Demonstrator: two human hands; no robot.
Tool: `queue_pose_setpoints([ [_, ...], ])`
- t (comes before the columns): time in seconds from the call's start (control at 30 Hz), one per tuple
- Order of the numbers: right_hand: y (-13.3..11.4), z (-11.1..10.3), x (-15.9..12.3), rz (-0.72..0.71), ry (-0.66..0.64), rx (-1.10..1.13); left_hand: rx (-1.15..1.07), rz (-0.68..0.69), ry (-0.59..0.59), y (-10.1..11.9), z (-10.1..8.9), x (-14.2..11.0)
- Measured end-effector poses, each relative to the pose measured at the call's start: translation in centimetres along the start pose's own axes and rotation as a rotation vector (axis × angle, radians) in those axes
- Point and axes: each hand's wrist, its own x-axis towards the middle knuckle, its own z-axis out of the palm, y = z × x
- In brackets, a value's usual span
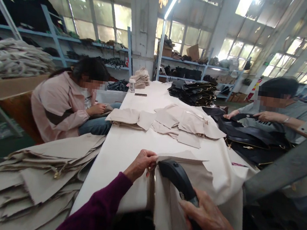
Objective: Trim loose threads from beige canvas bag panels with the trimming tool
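Sitting just left of the bench (126, 153), a co-worker in a pink jacket (58, 106) bends over something held low in both hands, too hidden to name. Nearer, also left of the bench, a heap of beige fabric panels (32, 178) with metal zip pulls fans out in overlapping layers.

At the bench's near end, the person's left hand (140, 164), in a purple sleeve (93, 209), is clenched on the upper edge of a single beige fabric panel (179, 197). Its fingers (150, 160) pinch the cloth right beside a metal zip (150, 192) that runs down the panel. That panel lies directly under both hands, its top corner folded back. The right hand (208, 216) is closed firmly around the grip of a black hand iron (178, 180), whose curved body rests on the cloth, just beside the zip.

Farther along the bench, beige folded pieces (166, 120) lie spread in the middle, and a stack of black pieces (193, 92) sits beyond them. Right of the bench, a second co-worker (276, 104) has both hands on a black bag (252, 139) with gold-coloured hardware — well apart from the person's hands.
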Motion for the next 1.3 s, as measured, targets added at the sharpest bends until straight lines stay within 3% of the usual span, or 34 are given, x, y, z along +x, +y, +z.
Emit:
queue_pose_setpoints([
  [0.17,-0.9,-1.7,-0.5,-0.021,0.080,0.044,-0.095,-0.047,0.045,-1.3,0.1,-0.5],
  [0.3,-1.6,-2.8,-2.5,0.024,0.129,-0.071,-0.132,-0.062,0.079,-1.6,0.3,-0.7],
  [0.57,-1.1,-0.6,-5.9,0.130,0.049,-0.080,-0.097,-0.006,0.120,-0.6,0.1,-0.9],
  [0.8,0.9,-2.0,-9.1,0.158,0.116,-0.065,0.045,0.058,0.212,0.5,-1.5,-0.3],
  [0.97,3.4,-3.6,-10.5,0.163,0.144,-0.111,0.225,0.081,0.268,-0.5,-1.5,-1.2],
  [1.1,5.3,-4.5,-11.2,0.161,0.203,-0.160,0.534,0.128,0.382,-2.0,-1.5,-2.4],
  [1.2,6.3,-5.0,-11.7,0.159,0.210,-0.133,0.731,0.209,0.556,-2.9,-1.2,-4.5],
  [1.3,6.8,-5.3,-12.0,0.157,0.219,-0.111,0.721,0.139,0.688,-3.2,-0.7,-7.7],
])
